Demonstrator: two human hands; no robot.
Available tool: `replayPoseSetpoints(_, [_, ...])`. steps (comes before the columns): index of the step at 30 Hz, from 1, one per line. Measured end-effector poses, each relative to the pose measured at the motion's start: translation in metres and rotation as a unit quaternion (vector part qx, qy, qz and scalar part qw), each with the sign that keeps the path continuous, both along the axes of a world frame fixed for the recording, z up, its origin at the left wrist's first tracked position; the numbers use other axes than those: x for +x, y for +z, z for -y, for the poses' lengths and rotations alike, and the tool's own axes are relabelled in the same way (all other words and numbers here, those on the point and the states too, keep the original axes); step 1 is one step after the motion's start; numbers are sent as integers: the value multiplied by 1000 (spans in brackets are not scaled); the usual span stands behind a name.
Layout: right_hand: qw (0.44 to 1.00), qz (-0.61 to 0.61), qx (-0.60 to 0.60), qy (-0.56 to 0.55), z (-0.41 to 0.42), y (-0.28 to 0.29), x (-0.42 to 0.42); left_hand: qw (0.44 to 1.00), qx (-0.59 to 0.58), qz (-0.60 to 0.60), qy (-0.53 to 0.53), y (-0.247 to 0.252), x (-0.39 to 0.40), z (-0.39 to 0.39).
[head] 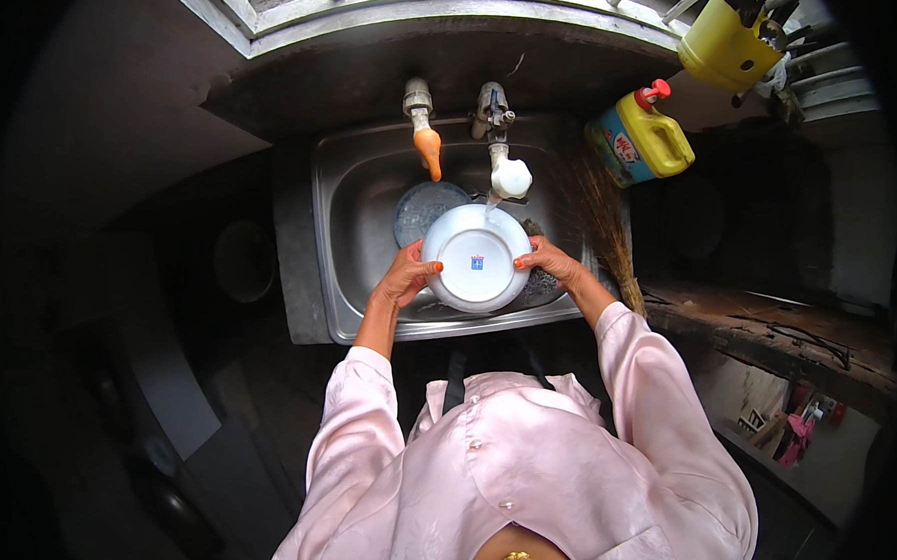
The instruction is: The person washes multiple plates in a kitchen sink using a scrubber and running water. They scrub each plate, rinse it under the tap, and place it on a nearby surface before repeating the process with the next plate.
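A white plate (456, 284) is held between both hands over the stainless steel sink (358, 201), its underside with a small blue mark facing up. My left hand (406, 273) grips its left rim, thumb on top. My right hand (553, 260) holds the right rim the same way. From the white tap outlet (511, 178), water runs onto the plate's far edge. Partly hidden behind the plate, a round bluish translucent dish or lid (421, 207) lies in the sink. A greyish scouring pad (541, 284) shows beside my right hand.
A second tap with an orange nozzle (428, 150) hangs over the sink. To the right are a straw whisk (612, 234) and a yellow detergent jug (653, 142) with a red pump. A yellow utensil holder (729, 48) hangs by the barred window (468, 4).
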State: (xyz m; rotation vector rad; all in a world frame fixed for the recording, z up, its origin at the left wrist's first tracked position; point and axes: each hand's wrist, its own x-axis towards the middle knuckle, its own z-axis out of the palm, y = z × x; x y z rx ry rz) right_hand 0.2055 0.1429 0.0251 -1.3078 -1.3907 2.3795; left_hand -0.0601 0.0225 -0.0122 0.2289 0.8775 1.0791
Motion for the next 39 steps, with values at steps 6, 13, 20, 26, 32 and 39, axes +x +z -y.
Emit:
replayPoseSetpoints(6, [973, 159, 29, -162, -8, -79, 15, 988, 13, -77, 130, 21, 26, -8])
replayPoseSetpoints(13, [832, 171, 516, -110, 17, -35, -73, 973, 1, -188, 137, 30, 54, -8])
replayPoseSetpoints(20, [806, -42, 590, 17, 20, 8, -104, 968, 20, -221, 118, 38, 53, -1])
replayPoseSetpoints(26, [804, 29, 593, -2, 50, -1, -114, 958, 36, -244, 145, 31, 57, -4])
replayPoseSetpoints(32, [885, 160, 438, -7, 17, -25, -85, 963, 47, -251, 85, 39, 47, 9])
replayPoseSetpoints(39, [900, 34, -52, -432, 55, -106, -48, 959, 19, -185, 216, 46, 46, -4])
